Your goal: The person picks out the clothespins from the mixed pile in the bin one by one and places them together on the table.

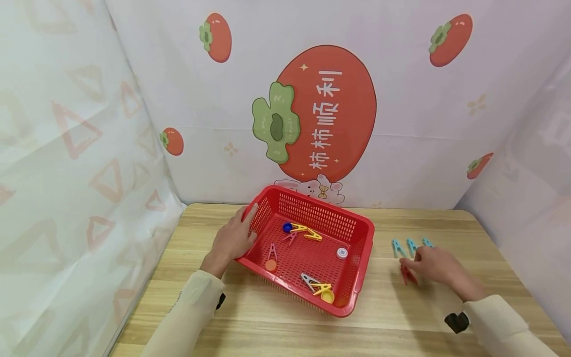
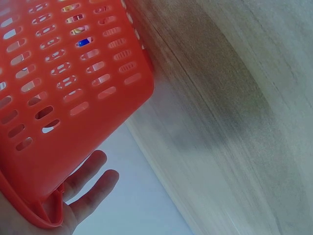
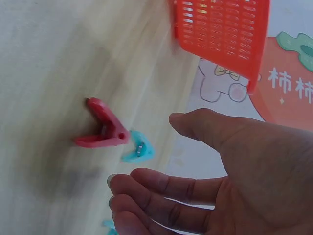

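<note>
A red plastic basket (image 1: 312,255) sits at the middle of the table. At its left rim my left hand (image 1: 234,238) grips the edge, thumb over the inner side and other fingers outside, as the left wrist view shows beneath the rim (image 2: 29,215). To the right, my right hand (image 1: 439,267) hovers beside a red clothespin (image 1: 408,273) on the table. In the right wrist view, thumb and fingers stand apart, and the red clothespin (image 3: 105,128) lies just beyond the fingertips. Light-blue clothespins (image 1: 411,246) lie in a row behind it.
Inside the basket lie yellow clothespins (image 1: 314,235), pink clothespins (image 1: 272,251), a grey clothespin (image 1: 309,281), and blue (image 1: 287,227), orange (image 1: 270,266), white (image 1: 341,253) and yellow (image 1: 327,296) bottle caps. A persimmon-printed cloth (image 1: 415,109) hangs behind the wooden table (image 1: 267,337).
</note>
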Tool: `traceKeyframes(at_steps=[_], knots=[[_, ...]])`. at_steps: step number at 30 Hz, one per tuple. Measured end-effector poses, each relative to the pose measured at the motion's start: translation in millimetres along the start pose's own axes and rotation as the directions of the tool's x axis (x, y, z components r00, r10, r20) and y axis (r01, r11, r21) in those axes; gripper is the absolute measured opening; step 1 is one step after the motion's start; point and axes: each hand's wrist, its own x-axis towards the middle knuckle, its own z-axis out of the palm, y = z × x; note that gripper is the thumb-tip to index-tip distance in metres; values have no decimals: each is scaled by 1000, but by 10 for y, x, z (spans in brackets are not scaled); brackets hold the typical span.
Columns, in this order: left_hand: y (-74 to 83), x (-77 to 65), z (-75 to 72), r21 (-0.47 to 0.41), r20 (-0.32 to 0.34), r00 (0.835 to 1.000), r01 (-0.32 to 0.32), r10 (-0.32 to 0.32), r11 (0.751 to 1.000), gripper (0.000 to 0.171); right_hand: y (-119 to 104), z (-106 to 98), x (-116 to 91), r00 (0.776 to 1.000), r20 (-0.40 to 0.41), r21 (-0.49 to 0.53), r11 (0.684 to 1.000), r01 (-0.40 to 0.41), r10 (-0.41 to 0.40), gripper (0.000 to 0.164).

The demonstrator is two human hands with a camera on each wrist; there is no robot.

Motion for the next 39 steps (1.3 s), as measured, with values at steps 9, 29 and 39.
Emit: traceKeyframes(at_steps=[9,29,39], knots=[[3,-5,-9,-5,2,1000,1,-1,1000,84,-104,-226,26,996,-66,-7,998,58,-58,44],[-9,13,10,0,2,1000,-2,2,1000,84,-717,-510,156,993,-77,-38,995,89,-91,40],[-3,5,3,-6,6,1000,8,-8,1000,85,-1023,-549,232,991,-77,4,994,109,-109,33]])
